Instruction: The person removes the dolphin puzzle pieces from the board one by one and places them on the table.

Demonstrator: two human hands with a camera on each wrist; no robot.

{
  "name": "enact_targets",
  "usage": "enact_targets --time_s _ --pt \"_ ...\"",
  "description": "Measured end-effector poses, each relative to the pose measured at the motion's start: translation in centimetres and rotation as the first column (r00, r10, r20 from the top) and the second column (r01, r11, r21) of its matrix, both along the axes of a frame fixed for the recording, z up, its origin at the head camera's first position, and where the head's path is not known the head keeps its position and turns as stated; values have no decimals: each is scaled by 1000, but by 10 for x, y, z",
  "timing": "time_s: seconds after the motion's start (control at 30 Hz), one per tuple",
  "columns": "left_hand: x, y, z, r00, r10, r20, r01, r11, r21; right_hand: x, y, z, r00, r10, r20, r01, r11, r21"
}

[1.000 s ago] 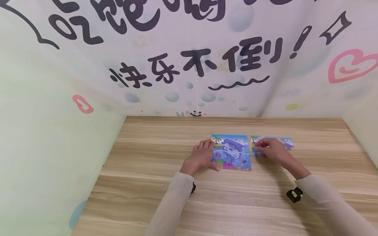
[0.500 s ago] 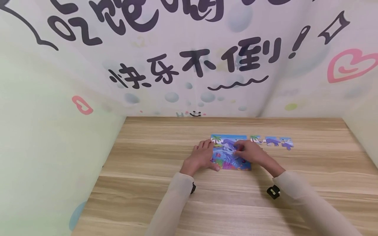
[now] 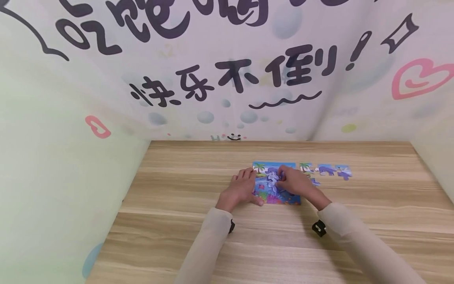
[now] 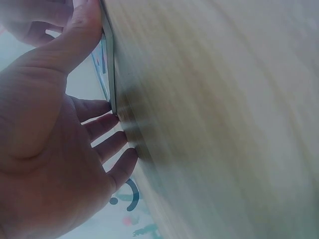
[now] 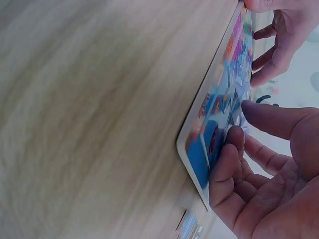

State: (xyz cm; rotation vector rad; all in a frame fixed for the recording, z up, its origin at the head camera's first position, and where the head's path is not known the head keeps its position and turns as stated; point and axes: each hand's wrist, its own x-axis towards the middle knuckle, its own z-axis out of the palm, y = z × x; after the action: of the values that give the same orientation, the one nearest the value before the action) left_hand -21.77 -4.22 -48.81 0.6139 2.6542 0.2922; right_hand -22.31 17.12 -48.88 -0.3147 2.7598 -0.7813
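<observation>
A square dolphin jigsaw puzzle (image 3: 259,186) lies on the wooden table in the head view. My left hand (image 3: 242,186) rests at its left side. The fingers spread along the edge and the thumb lies by the near left corner; the left wrist view shows these fingertips (image 4: 117,145) touching the table. Over the middle of the board, my right hand (image 3: 296,182) pinches a pale purple puzzle piece (image 3: 272,180) between thumb and forefinger. In the right wrist view, the thumb (image 5: 264,115) and curled fingers hide most of that piece.
Right of the board lie loose puzzle pieces: a palm-tree piece (image 3: 305,167), a dolphin-back piece (image 3: 326,169), a light blue and purple piece (image 3: 343,171) and one partly hidden piece (image 3: 315,182). A printed cloth wall (image 3: 227,122) stands behind the table (image 3: 191,169).
My right hand has left the loose pieces and moved left onto the board, where a pale piece now shows at its fingertips. The left hand has stayed in place.
</observation>
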Motion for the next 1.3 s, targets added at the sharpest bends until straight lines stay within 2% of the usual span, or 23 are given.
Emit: enact_targets --time_s 0.4,0.6,0.8,1.3 --pt "0 1 1 1000 4 -10 -4 1000 -1 -4 4 -5 997 -77 -32 70 983 -171" --pt "-1 1 0 1000 -2 -10 2 1000 -3 -5 8 -7 995 -103 -3 99 958 -268" --pt "-2 0 -2 1000 -9 -14 9 1000 -6 -5 15 -5 993 -108 51 120 916 -383" --pt "-1 -1 -1 1000 -9 -15 9 1000 -6 -4 50 6 961 -178 211 248 894 -373"
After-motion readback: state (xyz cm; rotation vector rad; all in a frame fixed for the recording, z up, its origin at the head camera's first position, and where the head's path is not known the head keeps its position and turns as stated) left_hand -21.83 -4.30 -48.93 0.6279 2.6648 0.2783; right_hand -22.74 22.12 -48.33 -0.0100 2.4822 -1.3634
